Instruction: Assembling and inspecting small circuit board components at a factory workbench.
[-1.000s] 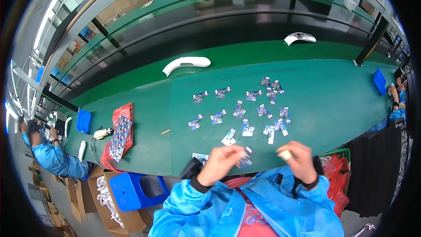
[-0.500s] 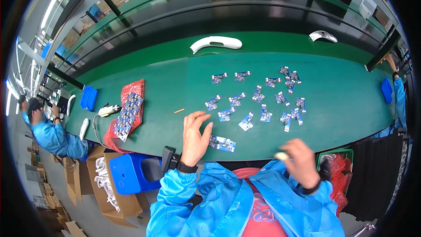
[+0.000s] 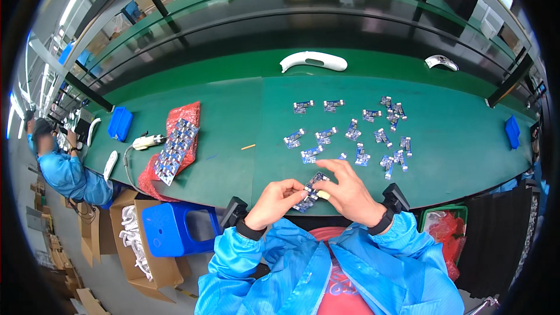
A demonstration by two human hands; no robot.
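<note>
Both hands pinch one small strip of circuit boards (image 3: 309, 191) at the table's near edge: left hand (image 3: 275, 201) below, right hand (image 3: 349, 189) above. About sixteen loose boards (image 3: 352, 130) lie scattered on the green table (image 3: 233, 111), though the count is uncertain. Two white casings (image 3: 312, 60) rest farther back.

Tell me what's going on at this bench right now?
A person in a blue smock stands at a green bench and holds a small strip of circuit boards between both hands: left hand and right hand pinch it at the near edge. Many single small blue boards lie scattered on the mat beyond. To the left, a panel of boards rests on red bubble wrap. Another worker sits at far left.
</note>
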